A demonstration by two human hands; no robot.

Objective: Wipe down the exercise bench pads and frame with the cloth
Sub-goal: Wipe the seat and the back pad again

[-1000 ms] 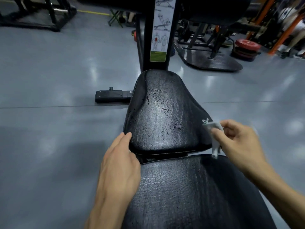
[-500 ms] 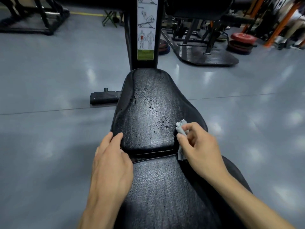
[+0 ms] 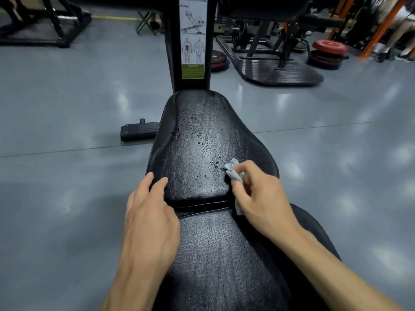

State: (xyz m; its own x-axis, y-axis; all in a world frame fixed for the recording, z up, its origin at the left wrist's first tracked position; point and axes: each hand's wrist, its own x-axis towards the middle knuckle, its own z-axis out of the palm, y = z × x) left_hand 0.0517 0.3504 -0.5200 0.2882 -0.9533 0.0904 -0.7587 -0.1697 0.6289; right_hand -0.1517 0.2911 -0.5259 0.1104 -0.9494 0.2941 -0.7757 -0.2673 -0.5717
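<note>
Cloth (image 3: 234, 173), a small grey wad, sits on the wet seat pad (image 3: 202, 153), pinched in my right hand (image 3: 262, 198) by curled fingers. It looks soft and light; I'd bunch it tighter. My left hand (image 3: 150, 216) rests on the pad's edge, fingers straight. The post's sticker (image 3: 193, 41) shows exercise diagrams; its text is unreadable.

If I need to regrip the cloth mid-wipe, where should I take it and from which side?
Take the cloth by the bunched part sticking out past the right hand, probably from above: it lies crumpled on the seat pad, so only its top is free. The tail under the palm is mostly hidden.
</note>
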